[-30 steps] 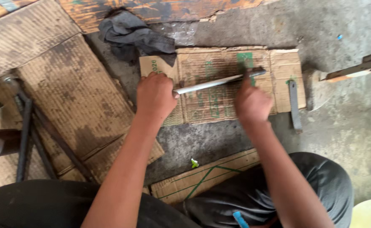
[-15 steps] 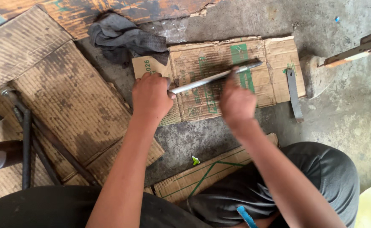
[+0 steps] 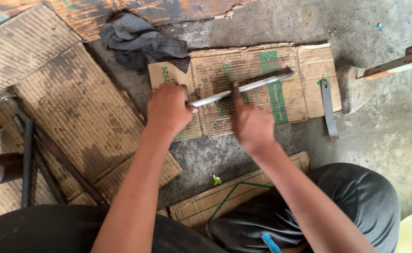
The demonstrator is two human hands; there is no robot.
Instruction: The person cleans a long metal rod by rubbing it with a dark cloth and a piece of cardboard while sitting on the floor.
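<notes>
Left hand [image 3: 168, 108] gripped rod [image 3: 243, 87] end — right hand [image 3: 250, 122] pinched rod middle, over cardboard [image 3: 299, 89]; rag [image 3: 138, 40] by its far-left corner.

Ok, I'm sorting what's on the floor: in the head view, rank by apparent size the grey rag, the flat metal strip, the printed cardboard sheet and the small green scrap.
Largest to smallest:
1. printed cardboard sheet
2. grey rag
3. flat metal strip, long but far narrower than the rag
4. small green scrap
All lie on the floor at similar range, so the order is fair.
</notes>
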